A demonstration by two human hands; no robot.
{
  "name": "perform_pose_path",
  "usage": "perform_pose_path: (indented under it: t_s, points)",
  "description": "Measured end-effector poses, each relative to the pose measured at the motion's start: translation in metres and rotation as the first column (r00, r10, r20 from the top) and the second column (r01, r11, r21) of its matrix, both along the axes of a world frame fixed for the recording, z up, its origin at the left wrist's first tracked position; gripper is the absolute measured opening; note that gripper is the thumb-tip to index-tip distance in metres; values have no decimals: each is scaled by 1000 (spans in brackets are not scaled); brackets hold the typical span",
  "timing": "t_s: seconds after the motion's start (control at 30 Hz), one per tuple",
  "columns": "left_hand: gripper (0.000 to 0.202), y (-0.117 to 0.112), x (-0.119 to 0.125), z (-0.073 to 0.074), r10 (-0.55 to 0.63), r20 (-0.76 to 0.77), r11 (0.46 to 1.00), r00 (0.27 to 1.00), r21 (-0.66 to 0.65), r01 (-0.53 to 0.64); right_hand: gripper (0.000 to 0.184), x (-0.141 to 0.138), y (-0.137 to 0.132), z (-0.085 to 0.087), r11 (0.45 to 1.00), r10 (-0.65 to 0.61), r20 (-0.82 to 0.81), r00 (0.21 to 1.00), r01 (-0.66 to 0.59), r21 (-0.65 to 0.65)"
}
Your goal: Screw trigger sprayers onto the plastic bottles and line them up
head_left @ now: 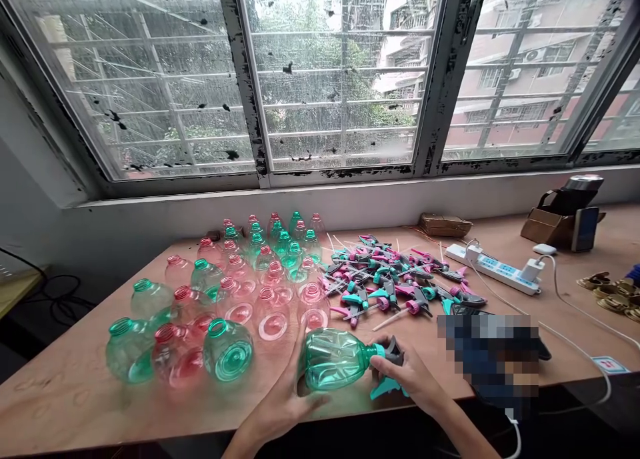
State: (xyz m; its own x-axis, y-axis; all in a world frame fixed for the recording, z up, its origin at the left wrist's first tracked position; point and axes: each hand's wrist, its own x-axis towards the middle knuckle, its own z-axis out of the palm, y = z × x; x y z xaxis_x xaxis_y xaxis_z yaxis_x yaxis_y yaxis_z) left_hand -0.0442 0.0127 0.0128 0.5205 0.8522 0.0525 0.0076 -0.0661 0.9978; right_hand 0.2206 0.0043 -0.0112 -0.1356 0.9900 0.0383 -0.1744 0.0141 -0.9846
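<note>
Left hand (286,397) fingers clasp green bottle (334,357) on bench (75,392) | right hand (414,377) fingers pinch trigger head (389,352) at neck | likely fitting; keep bottle steady

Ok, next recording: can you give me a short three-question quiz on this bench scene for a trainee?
1. True or false: the green bottle in the hands lies on its side.
2. Which hand is at the trigger sprayer on that bottle's neck? A) left B) right
3. Fill in: the loose pile of sprayers lies between the standing bottles and the white ____.

Key:
1. True.
2. B. The right hand is at the sprayer, and the left hand cups the bottle's body.
3. power strip
</note>
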Motion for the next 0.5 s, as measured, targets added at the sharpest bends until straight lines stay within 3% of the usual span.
perform_pose_path:
  t_s: [0.13,0.4,0.5]
  points:
    - [110,2,-1,2,-55,-40,998,998,-23,54,37,2,1,0,1000,-13,12,1000,13,9]
    - [95,2,-3,-5,8,-80,996,997,84,-1,39,3,3,-5,1000,-11,59,998,11,4]
    - [108,2,-3,-2,-25,-92,997,995,65,31,38,2,1,-6,1000,-18,81,997,18,8]
